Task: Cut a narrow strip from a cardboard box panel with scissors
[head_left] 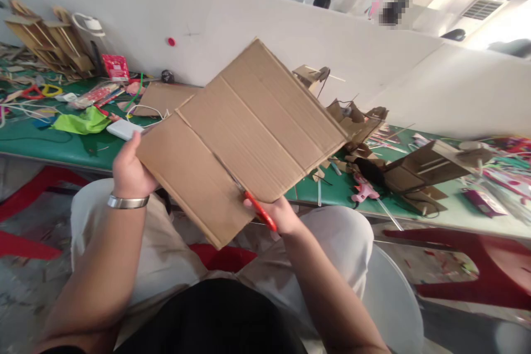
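My left hand [129, 168] grips the left corner of a large flat sheet of brown corrugated cardboard [249, 133], held up over my lap. A cut runs through the sheet from its upper left towards the lower middle. My right hand [282, 215] is closed on red-handled scissors [259, 210] at the sheet's lower edge, the blades lying in the cut. A silver bangle sits on my left wrist.
A green-topped table [37, 144] runs across in front of me, strewn with cardboard models [431, 168], a pink glue gun [363, 191], a white box [123, 129], green paper [85, 121] and wooden racks [50, 38]. A white partition [207, 22] stands behind. A red chair [477, 265] sits right.
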`<state>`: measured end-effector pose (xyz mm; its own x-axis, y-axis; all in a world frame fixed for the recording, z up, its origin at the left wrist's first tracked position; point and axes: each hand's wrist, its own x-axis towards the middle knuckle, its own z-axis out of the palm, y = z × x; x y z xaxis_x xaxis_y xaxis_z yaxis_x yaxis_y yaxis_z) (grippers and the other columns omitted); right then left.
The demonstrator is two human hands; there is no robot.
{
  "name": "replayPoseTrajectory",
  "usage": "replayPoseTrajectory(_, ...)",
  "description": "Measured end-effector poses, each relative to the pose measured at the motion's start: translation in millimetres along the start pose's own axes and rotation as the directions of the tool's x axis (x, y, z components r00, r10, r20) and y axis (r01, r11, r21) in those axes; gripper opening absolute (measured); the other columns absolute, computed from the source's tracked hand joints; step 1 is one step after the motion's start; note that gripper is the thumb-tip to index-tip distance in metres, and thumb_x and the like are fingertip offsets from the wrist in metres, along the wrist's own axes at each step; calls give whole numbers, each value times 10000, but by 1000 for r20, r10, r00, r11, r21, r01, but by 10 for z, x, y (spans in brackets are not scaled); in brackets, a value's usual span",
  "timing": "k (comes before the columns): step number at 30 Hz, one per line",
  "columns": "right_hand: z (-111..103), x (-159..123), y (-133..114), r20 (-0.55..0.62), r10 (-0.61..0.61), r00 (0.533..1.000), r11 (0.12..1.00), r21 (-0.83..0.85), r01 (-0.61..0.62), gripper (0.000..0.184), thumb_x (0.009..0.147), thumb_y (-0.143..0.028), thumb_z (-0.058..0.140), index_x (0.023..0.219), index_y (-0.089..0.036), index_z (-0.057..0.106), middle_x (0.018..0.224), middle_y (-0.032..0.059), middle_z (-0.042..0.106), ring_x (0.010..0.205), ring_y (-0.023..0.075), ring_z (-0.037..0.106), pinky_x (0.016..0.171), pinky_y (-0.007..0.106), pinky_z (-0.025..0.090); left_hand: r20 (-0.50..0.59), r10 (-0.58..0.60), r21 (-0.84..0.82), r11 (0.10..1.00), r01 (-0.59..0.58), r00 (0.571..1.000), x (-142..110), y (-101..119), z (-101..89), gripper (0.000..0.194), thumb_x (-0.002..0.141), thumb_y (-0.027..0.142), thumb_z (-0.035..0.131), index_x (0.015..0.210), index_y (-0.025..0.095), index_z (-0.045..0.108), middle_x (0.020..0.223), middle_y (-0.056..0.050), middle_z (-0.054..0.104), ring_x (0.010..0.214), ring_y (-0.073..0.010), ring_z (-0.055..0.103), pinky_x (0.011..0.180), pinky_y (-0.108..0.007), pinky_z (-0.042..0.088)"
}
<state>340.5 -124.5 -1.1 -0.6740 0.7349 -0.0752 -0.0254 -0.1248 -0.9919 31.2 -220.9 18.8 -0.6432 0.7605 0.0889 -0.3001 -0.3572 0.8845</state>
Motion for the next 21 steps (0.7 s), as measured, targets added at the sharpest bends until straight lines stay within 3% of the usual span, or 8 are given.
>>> replayPoseTrajectory(3,-378,-18,-176,61,102,993,992,-75,-97,300,736,-448,912,787,-172,807,651,32,716,522,161,621,469,277,540,50,-17,-57,998,20,999,21,121,-62,401,910,533,762,1154,216,784,985,31,822,893,-155,737,767,-224,594)
replayPoseTrajectory(5,-596,-35,-271,102,63,993,979,-199,-42,221,697,-365,937,768,-190,823,684,39,752,605,183,679,537,276,583,149,-50,43,998,44,988,14,122,-92,481,848,554,829,1172,200,794,976,2,821,779,-129,714,666,-192,565)
replayPoseTrajectory(7,-730,-46,-328,159,40,986,959,-282,6,198,706,-336,921,827,-197,849,807,52,814,765,227,757,662,305,641,273,-105,171,983,59,956,-3,67,-104,581,790,614,858,1193,200,797,1024,-49,825,800,-176,737,624,-220,559)
replayPoseTrajectory(10,-757,-42,-343,231,88,969,934,-356,0,319,753,-312,887,1046,-188,861,1039,70,852,924,261,797,804,363,676,389,-179,360,933,29,904,-33,-46,-88,577,802,687,809,1145,223,814,1094,-113,822,1006,-307,765,748,-341,622)
replayPoseTrajectory(12,-713,-28,-331,292,119,949,929,-369,-3,373,747,-284,891,1104,-187,852,1087,66,850,959,265,802,838,381,685,362,-185,474,881,-9,914,-52,-97,-68,495,811,651,818,1077,234,827,1072,-112,826,1087,-345,756,883,-430,634)
replayPoseTrajectory(14,-678,-17,-320,327,138,935,927,-375,-6,348,714,-253,907,1053,-191,860,1030,52,856,902,248,803,775,350,691,303,-176,544,839,-18,937,-66,-112,-51,425,799,602,852,1012,235,833,1002,-97,832,1081,-350,763,936,-461,629)
replayPoseTrajectory(19,-750,-40,-300,359,295,886,908,-394,-142,282,685,-226,920,951,-156,860,796,36,829,576,159,716,479,231,597,302,-191,543,840,-4,934,-82,-72,-67,402,775,607,872,917,232,846,905,-92,831,1001,-343,780,841,-432,661)
replayPoseTrajectory(21,-808,-56,-301,269,233,935,945,-290,-152,369,596,-228,972,933,-137,852,777,37,820,569,162,713,479,232,596,301,-172,523,852,-11,938,-83,-70,-88,362,789,578,873,922,241,852,895,-75,830,977,-317,784,816,-400,663)
